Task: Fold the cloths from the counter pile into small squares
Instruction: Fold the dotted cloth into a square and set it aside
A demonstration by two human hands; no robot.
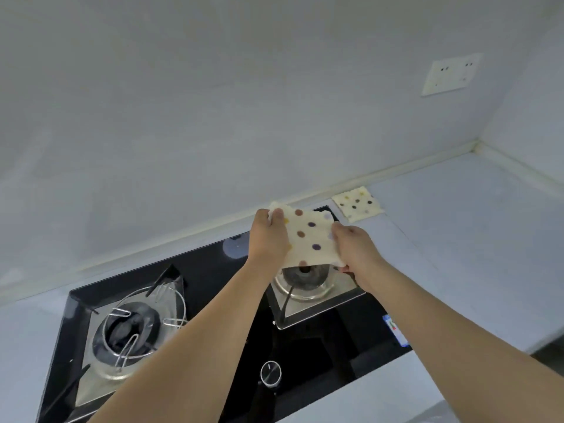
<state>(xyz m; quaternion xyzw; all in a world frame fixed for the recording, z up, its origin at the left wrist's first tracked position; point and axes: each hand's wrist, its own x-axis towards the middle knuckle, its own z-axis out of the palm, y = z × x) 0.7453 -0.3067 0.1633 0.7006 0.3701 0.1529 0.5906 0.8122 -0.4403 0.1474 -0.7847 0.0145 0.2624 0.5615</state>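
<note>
Head view, close, angled down over stove [213,315].

I hold a dotted cream cloth [308,239] up over the right burner [308,277] of the black stove [213,270]. My left hand [268,236] pinches its top corner; my right hand [355,250] grips its right edge. A folded dotted square [357,203] lies flat on the pale surface [473,239] by the wall, just beyond the stove's corner.
</note>
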